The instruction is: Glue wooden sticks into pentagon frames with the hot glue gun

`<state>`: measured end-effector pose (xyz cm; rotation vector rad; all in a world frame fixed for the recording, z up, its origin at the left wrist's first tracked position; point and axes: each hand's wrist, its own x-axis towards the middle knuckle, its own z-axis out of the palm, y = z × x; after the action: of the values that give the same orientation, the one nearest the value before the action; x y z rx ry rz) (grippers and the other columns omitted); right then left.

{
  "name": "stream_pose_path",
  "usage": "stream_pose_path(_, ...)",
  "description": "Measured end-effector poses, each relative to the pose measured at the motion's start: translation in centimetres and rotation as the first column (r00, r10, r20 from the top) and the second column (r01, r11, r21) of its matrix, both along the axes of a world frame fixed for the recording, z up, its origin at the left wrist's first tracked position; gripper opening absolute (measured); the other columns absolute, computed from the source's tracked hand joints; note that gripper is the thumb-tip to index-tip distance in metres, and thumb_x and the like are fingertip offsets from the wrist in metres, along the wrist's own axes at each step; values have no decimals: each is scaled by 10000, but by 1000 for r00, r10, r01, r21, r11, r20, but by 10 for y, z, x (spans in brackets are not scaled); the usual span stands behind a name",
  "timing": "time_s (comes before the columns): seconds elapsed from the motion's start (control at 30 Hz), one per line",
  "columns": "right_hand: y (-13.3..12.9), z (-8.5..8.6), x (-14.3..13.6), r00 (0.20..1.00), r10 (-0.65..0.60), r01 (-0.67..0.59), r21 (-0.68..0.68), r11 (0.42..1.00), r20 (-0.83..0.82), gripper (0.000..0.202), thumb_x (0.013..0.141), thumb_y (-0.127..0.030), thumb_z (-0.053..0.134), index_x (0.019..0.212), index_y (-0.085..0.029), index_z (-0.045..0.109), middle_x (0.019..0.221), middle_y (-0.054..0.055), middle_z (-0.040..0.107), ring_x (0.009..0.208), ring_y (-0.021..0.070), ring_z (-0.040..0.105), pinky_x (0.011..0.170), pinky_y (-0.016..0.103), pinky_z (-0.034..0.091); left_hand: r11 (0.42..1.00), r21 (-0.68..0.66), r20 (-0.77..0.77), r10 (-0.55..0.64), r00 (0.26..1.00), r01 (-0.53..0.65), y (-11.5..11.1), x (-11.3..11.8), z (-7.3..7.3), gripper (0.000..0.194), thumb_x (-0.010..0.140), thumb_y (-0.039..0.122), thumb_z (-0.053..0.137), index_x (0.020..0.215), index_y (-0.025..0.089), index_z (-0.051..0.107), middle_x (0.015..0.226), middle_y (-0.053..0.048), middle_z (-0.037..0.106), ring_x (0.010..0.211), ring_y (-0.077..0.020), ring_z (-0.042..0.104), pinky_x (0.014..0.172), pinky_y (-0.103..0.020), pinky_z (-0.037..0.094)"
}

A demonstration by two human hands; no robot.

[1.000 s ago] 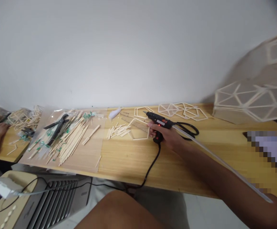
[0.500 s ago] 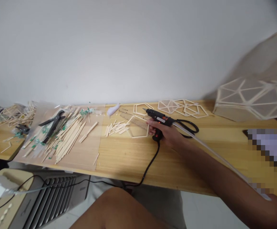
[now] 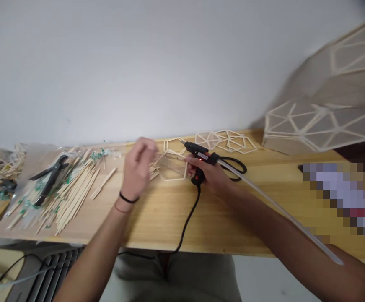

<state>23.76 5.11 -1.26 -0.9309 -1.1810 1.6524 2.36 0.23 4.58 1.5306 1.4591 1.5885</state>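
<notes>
My right hand (image 3: 205, 170) is wrapped around the grip of a black hot glue gun (image 3: 203, 152), its nozzle pointing left. A long clear glue stick (image 3: 273, 205) runs out of its back, above my right forearm. My left hand (image 3: 138, 167) hovers to the left, slightly blurred, its fingers curled; whatever they may hold cannot be made out. Between the hands lies a pentagon of thin wooden sticks (image 3: 172, 179), over a ruler (image 3: 171, 165). Short cut sticks (image 3: 153, 173) show partly behind my left hand.
Long sticks (image 3: 75, 197) and black cutters (image 3: 52, 180) lie on a plastic sheet at left. More stick frames (image 3: 232, 140) lie along the wall. A stick-framed panel structure (image 3: 320, 126) stands at right, near a pixelated object (image 3: 342, 193). The gun's cable (image 3: 187, 222) crosses the table edge.
My left hand has come into view from below and reached up over the short sticks. My right hand still grips the glue gun. The view has shifted somewhat to the right.
</notes>
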Motion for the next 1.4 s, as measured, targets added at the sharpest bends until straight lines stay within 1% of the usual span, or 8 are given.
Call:
stream_pose_path(0.07,0,-2,-1,997,-25,21,-59,998,-76,452,704,-563,922,752,-222,629,603,-41,500,565,122,435,533,289,374,1000,13,120,0,993,-1,19,-24,-13,367,1016,456,618,756,196,613,706,3,550,650,-132,515,643,-270,460)
stream_pose_path(0.17,0,-6,-2,991,-41,28,-102,994,-128,422,679,-505,954,750,-205,666,602,-42,520,555,111,433,526,277,353,982,-165,203,-53,978,87,37,-52,-40,396,942,533,681,771,176,658,677,8,536,583,-116,452,546,-262,354)
stream_pose_path(0.23,0,-8,-1,991,-40,28,-91,995,-129,392,714,-494,938,761,-198,687,608,-39,533,554,109,441,531,275,355,957,-205,224,-160,961,207,39,-56,-53,443,958,594,661,851,167,704,694,2,552,589,-120,466,540,-263,353)
stream_pose_path(0.33,1,-9,-1,990,-53,40,-99,994,-130,375,733,-477,927,759,-203,672,613,-39,535,556,111,449,536,277,360,930,-202,240,-257,936,308,33,-45,-62,485,979,642,637,921,168,719,752,-8,580,603,-120,484,553,-272,372)
stream_pose_path(0.53,4,-6,2,984,-111,89,-154,984,-141,378,680,-454,957,779,-201,694,609,-37,516,563,113,438,523,279,363,901,-278,223,-277,935,334,22,-33,-60,601,934,767,626,929,176,735,745,-21,576,591,-132,468,522,-297,317)
stream_pose_path(0.8,4,-1,3,978,-146,114,-201,973,-151,395,620,-455,1001,742,-202,723,598,-33,522,550,108,425,510,287,378,891,-255,-35,-396,918,375,13,-32,-53,506,1047,622,558,851,184,720,765,-36,576,681,-167,497,620,-323,380)
stream_pose_path(1.07,1,-8,4,986,-114,92,-168,982,-124,365,691,-449,970,770,-203,712,634,-23,557,565,111,446,524,283,373,881,-308,112,-342,933,359,13,-29,-54,403,971,582,711,859,195,687,651,18,522,589,-130,417,554,-287,307)
stream_pose_path(1.4,-2,-9,6,998,-50,48,-67,997,-33,349,788,-498,903,804,-216,697,642,-22,555,581,131,468,542,294,360,894,-346,83,-275,958,287,14,-27,-50,462,895,635,757,797,194,664,613,26,488,565,-124,401,531,-278,294)
